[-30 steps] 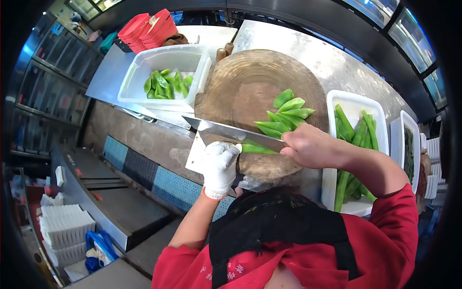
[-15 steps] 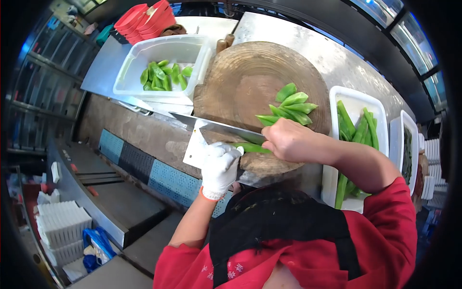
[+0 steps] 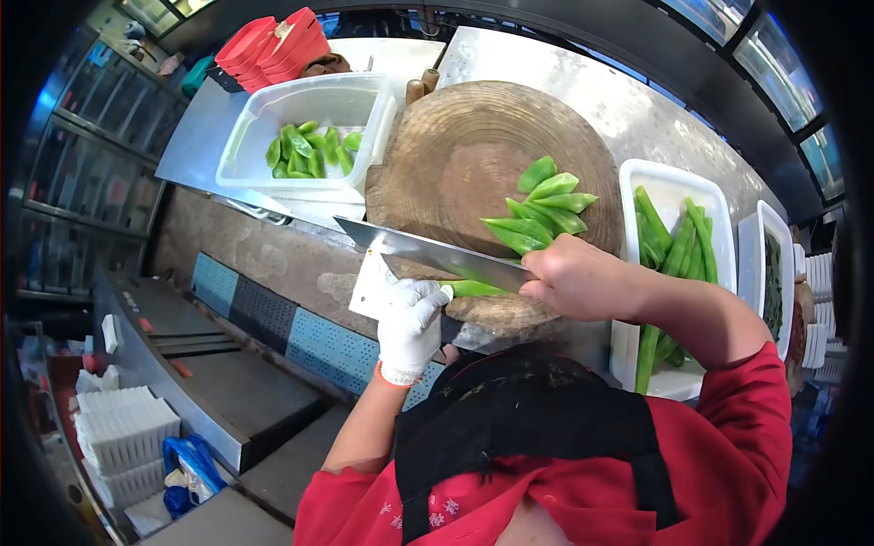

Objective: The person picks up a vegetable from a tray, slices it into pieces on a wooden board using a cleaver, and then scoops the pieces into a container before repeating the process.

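My right hand (image 3: 572, 278), bare, is wrapped round the handle of a large cleaver (image 3: 437, 255), whose blade reaches left across the near part of the round wooden chopping block (image 3: 464, 118). My left hand (image 3: 410, 329), in a white glove, has its fingers curled onto the left end of a green pod (image 3: 473, 288) lying just nearer than the blade. Several cut green slices (image 3: 555, 202) lie fanned out on the right part of the block, beyond the cleaver. A white card-like piece (image 3: 366, 284) shows beside my gloved fingers.
A clear plastic tub (image 3: 238, 156) with green slices stands left of the block. To the right, a white tray (image 3: 628, 359) holds long green pods, beside another white tray (image 3: 763, 238) with dark contents. Red baskets (image 3: 273, 50) sit at the back left; wooden handles (image 3: 422, 86) are behind the block.
The cleaver and my right hand have shifted slightly nearer and to the right. More of the slice beside the blade is uncovered. My left hand has moved slightly down and left.
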`<state>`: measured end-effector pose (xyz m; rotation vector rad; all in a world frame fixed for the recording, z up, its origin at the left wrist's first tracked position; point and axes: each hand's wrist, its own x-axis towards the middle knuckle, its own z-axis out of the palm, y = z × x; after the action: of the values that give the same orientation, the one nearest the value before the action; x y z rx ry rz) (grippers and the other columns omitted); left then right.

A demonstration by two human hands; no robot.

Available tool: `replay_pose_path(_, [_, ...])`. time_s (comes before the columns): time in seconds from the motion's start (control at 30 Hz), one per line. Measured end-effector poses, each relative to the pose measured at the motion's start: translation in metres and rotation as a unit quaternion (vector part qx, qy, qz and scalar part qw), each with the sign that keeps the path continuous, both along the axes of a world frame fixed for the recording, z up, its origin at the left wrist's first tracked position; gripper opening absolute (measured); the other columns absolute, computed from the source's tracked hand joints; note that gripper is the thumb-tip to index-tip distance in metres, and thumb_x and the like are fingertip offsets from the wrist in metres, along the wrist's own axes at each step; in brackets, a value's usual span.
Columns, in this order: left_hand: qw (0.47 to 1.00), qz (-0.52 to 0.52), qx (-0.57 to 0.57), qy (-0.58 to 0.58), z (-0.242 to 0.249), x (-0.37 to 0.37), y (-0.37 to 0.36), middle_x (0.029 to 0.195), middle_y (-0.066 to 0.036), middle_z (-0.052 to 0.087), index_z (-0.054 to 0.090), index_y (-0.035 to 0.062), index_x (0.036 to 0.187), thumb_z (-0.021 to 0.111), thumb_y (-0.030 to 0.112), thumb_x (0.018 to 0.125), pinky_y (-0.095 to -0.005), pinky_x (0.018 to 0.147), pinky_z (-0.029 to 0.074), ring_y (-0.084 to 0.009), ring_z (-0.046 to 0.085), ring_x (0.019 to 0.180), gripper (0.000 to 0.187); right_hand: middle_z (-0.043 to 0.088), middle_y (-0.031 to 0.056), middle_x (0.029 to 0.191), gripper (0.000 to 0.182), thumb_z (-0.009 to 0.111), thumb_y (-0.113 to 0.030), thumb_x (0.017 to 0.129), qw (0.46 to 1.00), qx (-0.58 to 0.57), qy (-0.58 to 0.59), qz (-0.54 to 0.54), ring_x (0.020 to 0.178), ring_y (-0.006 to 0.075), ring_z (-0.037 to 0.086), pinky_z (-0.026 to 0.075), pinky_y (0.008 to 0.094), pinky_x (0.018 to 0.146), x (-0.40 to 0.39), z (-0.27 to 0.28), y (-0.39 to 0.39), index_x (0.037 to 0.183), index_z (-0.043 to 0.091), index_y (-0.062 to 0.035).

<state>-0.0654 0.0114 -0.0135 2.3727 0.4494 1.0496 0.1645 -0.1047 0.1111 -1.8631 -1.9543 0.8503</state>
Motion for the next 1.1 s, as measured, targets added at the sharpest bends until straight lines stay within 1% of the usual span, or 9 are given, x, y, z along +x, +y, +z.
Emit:
replay_pose_path(0.5, [0.999, -0.028, 0.022, -0.028, -0.010, -0.008, 0.001, 0.084, -0.008, 0.067, 0.072, 0.0059, 0.091, 0.073, -0.007, 0.068, -0.0392, 0.070, 0.050, -0.0300, 0.063, 0.078, 0.027, 0.064, 0.0270, 0.076, 0.024, 0.069, -0.017, 0.090, 0.996, -0.084, -0.037, -0.007, 0.074, 0.0461, 0.064, 0.050, 0.0491, 0.067, -0.036, -0.009, 0.060, 0.087, 0.061, 0.0052])
replay_pose_path(0.57, [0.997, -0.060, -0.014, -0.036, -0.015, -0.013, 0.006, 0.079, -0.006, 0.069, 0.074, 0.0059, 0.089, 0.077, -0.011, 0.066, -0.0342, 0.069, 0.051, -0.0242, 0.065, 0.072, 0.029, 0.065, 0.0304, 0.081, 0.021, 0.068, -0.014, 0.086, 0.997, 0.015, 0.054, -0.059, 0.081, 0.0437, 0.069, 0.052, 0.0460, 0.066, -0.019, 0.005, 0.044, 0.085, 0.067, 0.0069])
replay_pose_path(0.6, [0.994, -0.076, -0.038, 0.072, -0.002, -0.019, 0.011, 0.099, -0.012, 0.070, 0.073, 0.0059, 0.107, 0.085, 0.005, 0.069, -0.0408, 0.081, 0.053, -0.0289, 0.066, 0.091, 0.040, 0.061, 0.0279, 0.071, 0.025, 0.069, -0.017, 0.086, 0.989, 0.009, 0.105, -0.102, 0.072, 0.0388, 0.069, 0.051, 0.0428, 0.064, -0.009, 0.014, 0.034, 0.086, 0.066, 0.0074])
replay_pose_path(0.63, [0.993, -0.085, -0.038, 0.072, 0.009, -0.014, 0.013, 0.099, -0.012, 0.070, 0.073, 0.0059, 0.107, 0.085, 0.005, 0.069, -0.0408, 0.081, 0.053, -0.0289, 0.066, 0.091, 0.040, 0.058, 0.0185, 0.060, 0.025, 0.068, -0.017, 0.088, 0.981, -0.034, 0.102, -0.162, 0.058, 0.0266, 0.064, 0.049, 0.0380, 0.055, 0.000, 0.032, 0.022, 0.085, 0.063, 0.0079])
replay_pose_path(0.67, [0.990, -0.088, 0.013, 0.108, 0.019, -0.002, 0.019, 0.116, -0.018, 0.064, 0.067, 0.0069, 0.120, 0.087, 0.019, 0.070, -0.0463, 0.091, 0.049, -0.0359, 0.060, 0.106, 0.055, 0.056, 0.0096, 0.057, 0.024, 0.067, -0.015, 0.090, 0.921, -0.077, 0.224, -0.310, 0.047, 0.0170, 0.057, 0.045, 0.0331, 0.046, 0.000, 0.044, 0.004, 0.084, 0.063, 0.0077])
replay_pose_path(0.7, [0.984, -0.090, 0.065, 0.141, 0.026, 0.011, 0.025, 0.132, -0.023, 0.057, 0.062, 0.0079, 0.133, 0.088, 0.034, 0.070, -0.0517, 0.100, 0.046, -0.0430, 0.054, 0.121, 0.072, 0.055, 0.0041, 0.055, 0.020, 0.065, -0.013, 0.091, 0.921, -0.034, 0.235, -0.308, 0.041, 0.0104, 0.053, 0.041, 0.0295, 0.039, 0.012, 0.041, -0.016, 0.087, 0.063, 0.0063])
replay_pose_path(0.77, [0.964, -0.164, 0.094, 0.185, 0.019, 0.038, 0.038, 0.154, -0.029, 0.034, 0.049, 0.0127, 0.147, 0.084, 0.056, 0.065, -0.0587, 0.113, 0.033, -0.0557, 0.032, 0.138, 0.099, 0.055, 0.0043, 0.054, 0.016, 0.065, -0.010, 0.091, 0.860, -0.042, 0.258, -0.439, 0.039, 0.0111, 0.052, 0.042, 0.0297, 0.037, 0.015, 0.042, -0.055, 0.091, 0.064, 0.0058])
replay_pose_path(0.93, [0.909, -0.300, 0.191, 0.216, 0.038, 0.116, 0.040, 0.162, -0.021, 0.023, 0.051, 0.0288, 0.146, 0.086, 0.061, 0.054, -0.0743, 0.110, 0.024, -0.0613, 0.016, 0.143, 0.103, 0.054, 0.0055, 0.052, 0.016, 0.067, -0.006, 0.089, 0.719, -0.018, 0.382, -0.581, 0.038, 0.0148, 0.054, 0.045, 0.0313, 0.034, 0.002, -0.021, -0.159, 0.082, 0.058, 0.0049])
replay_pose_path(1.1, [0.875, -0.351, 0.217, 0.255, 0.055, 0.163, 0.041, 0.164, -0.018, 0.019, 0.045, 0.0333, 0.149, 0.089, 0.057, 0.052, -0.0805, 0.105, 0.023, -0.0598, 0.012, 0.145, 0.110, 0.053, 0.0028, 0.055, 0.013, 0.067, -0.007, 0.092, 0.611, -0.005, 0.487, -0.624, 0.040, 0.0126, 0.052, 0.047, 0.0313, 0.037, -0.046, -0.057, -0.176, 0.090, 0.057, 0.0015])
